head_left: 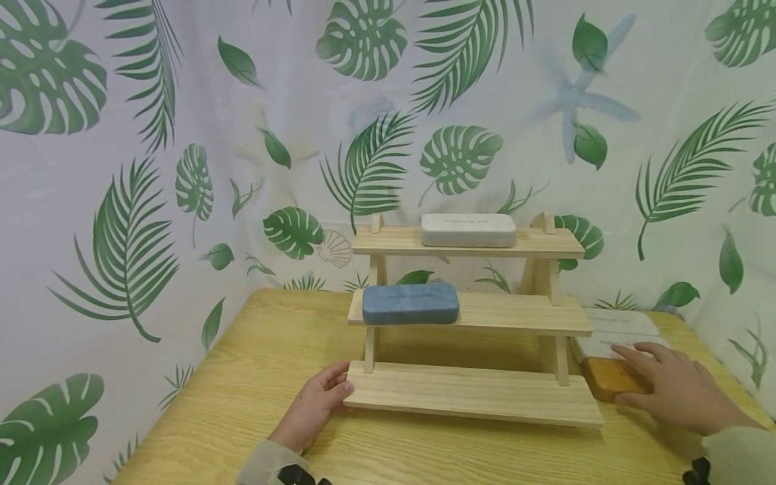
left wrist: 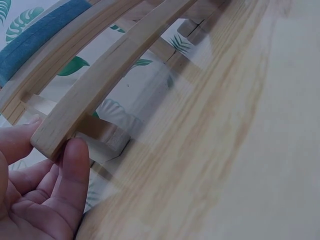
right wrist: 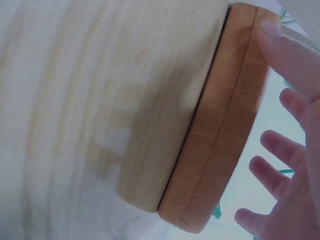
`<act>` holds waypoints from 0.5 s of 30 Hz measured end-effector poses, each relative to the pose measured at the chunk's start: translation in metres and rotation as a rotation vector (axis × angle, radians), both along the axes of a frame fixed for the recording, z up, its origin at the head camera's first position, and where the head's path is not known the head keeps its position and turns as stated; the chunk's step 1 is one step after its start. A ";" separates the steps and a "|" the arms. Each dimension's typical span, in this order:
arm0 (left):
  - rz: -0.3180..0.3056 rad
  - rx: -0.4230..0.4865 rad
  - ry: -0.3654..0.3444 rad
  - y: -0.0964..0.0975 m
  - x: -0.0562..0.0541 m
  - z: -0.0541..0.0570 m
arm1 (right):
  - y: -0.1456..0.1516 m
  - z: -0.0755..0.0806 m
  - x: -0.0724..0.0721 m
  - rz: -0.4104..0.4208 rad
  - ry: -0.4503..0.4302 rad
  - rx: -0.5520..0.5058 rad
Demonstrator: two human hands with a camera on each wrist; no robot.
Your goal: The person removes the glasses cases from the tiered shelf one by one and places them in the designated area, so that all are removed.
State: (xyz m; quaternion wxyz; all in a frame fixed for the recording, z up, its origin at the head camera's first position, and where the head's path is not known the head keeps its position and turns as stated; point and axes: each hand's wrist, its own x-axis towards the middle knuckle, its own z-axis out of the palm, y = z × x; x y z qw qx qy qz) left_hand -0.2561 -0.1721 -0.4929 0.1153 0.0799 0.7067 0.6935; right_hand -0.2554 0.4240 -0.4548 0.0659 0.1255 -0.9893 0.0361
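Observation:
A three-tier wooden display stand stands on the table, its lowest board bare. My left hand pinches the left end of that board, thumb and fingers on opposite faces in the left wrist view. On the middle tier sits a blue glasses case, left of centre. The top tier bears a whitish glasses case. Right of the stand lies an orange-brown glasses case. Over it is my right hand, thumb tip at the case's edge and the other fingers spread apart from it in the right wrist view.
Two pale cases lie behind the orange-brown one, close to the stand's right side. The yellowish wooden table meets a white curtain with green leaf prints at the back and both sides.

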 end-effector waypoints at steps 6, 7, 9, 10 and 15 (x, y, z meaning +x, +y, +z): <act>-0.005 0.008 0.001 0.000 0.000 -0.002 | -0.003 0.004 -0.001 -0.016 -0.004 0.010; -0.004 0.009 0.000 0.000 0.000 -0.002 | -0.003 0.005 -0.002 -0.021 -0.002 0.013; -0.003 0.010 -0.001 0.000 -0.001 -0.003 | -0.005 0.008 -0.002 -0.025 0.008 0.013; -0.002 0.010 -0.002 0.000 -0.001 -0.003 | -0.006 0.009 -0.002 -0.023 0.015 0.012; 0.001 0.003 0.004 0.000 -0.002 -0.003 | -0.011 0.015 0.001 -0.007 0.050 -0.002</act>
